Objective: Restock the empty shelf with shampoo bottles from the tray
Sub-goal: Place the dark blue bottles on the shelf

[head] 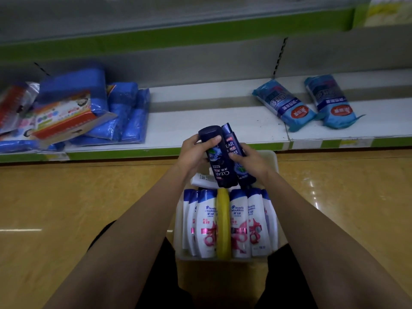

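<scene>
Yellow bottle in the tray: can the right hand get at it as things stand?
Probably not yet: the right hand already holds a dark Clear bottle. The yellow bottle itself lies uncovered between white bottles.

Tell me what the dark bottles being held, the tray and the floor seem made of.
Dark bottles: likely glossy plastic, with printed labels and moulded caps. Tray: probably matte white plastic, judging by its thin rounded rim. Floor: smooth, polished yellow-brown surface, perhaps vinyl or tile; it mirrors the ceiling lights.

tray (pixel 273 157) on floor (pixel 89 208) before shelf (pixel 200 121); bottles (pixel 238 221) in tray; packs (pixel 287 105) on shelf right.
</scene>
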`<state>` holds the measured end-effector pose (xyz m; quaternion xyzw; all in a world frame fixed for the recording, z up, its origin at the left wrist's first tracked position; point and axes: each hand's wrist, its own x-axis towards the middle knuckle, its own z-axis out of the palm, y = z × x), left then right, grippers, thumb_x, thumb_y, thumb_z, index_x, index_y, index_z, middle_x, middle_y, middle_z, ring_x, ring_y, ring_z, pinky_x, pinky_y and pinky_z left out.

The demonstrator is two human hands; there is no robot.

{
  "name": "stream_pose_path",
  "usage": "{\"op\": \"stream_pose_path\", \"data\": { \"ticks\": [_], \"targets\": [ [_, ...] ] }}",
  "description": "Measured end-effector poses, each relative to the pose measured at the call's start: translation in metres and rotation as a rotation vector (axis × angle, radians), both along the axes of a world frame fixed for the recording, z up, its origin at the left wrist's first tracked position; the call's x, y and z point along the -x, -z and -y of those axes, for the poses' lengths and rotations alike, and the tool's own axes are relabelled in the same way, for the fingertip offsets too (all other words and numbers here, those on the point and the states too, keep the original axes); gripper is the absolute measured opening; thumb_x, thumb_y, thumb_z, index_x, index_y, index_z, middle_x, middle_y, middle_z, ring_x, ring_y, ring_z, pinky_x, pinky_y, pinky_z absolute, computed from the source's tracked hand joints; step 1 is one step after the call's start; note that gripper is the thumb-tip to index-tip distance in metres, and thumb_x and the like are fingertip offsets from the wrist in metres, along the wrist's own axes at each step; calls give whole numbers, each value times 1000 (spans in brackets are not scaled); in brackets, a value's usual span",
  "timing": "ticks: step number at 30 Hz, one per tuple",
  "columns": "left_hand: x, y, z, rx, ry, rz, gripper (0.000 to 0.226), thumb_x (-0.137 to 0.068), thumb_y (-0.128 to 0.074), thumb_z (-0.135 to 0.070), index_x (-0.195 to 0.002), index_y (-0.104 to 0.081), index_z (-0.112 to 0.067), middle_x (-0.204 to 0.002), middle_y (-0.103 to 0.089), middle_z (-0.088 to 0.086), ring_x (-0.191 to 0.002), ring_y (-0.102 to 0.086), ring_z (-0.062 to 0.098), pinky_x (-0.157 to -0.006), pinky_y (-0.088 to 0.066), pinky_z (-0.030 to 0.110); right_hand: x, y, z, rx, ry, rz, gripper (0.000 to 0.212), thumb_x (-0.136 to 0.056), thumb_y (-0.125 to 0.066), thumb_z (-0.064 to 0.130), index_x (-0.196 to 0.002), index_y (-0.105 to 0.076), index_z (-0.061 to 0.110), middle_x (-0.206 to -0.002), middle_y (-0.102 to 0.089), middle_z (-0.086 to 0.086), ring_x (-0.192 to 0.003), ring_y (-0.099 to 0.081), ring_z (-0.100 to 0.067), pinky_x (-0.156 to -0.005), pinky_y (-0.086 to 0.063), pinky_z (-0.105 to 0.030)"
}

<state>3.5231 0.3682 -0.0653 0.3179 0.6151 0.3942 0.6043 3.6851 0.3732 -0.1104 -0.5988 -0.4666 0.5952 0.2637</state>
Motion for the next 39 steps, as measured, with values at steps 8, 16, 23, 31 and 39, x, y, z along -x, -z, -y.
{"op": "stream_pose_path", "data": {
  "ticks": [8,16,23,31,39],
  "targets": [
    [-6,-69,9,120,65,-30,51,-89,-46,-57,-127,-36,-24,-117,-60,3,-93,-63,20,-74,-53,37,18,-87,23,185,74,-248,32,-97,-48,33,-126,-44,19,-125,-60,-9,-111,-60,-26,-97,-49,-44],
    [24,-216,54,311,34,77,52,-86,-64,-6,-122,-27,-8,-123,-54,16,-99,-62,26,-72,-56,42,34,-234,61,276,-13,-226,47,-87,-65,16,-128,-43,12,-121,-62,-7,-110,-61,-23,-98,-48,-44],
    [37,-363,89,249,26,11,72,-79,-64,-55,-135,-37,-20,-131,-54,-1,-108,-60,17,-92,-51,37,42,-384,81,263,-34,-310,43,-88,-63,12,-122,-38,19,-116,-60,-3,-104,-61,-21,-86,-53,-38],
    [38,-512,93,390,88,2,62,-71,-61,-6,-130,-40,-3,-98,-62,15,-74,-65,24,-55,-54,30,40,-531,79,142,-91,-290,47,-86,-65,10,-125,-40,18,-107,-63,0,-94,-62,-18,-82,-53,-34],
    [32,-634,76,204,418,-264,47,-79,-54,13,-114,-51,-19,-85,-63,9,-71,-60,25,-67,-52,32,32,-634,53,21,-192,-260,45,-84,-67,12,-121,-43,19,-100,-65,-4,-81,-65,-22,-79,-55,-37]
  ]
}}
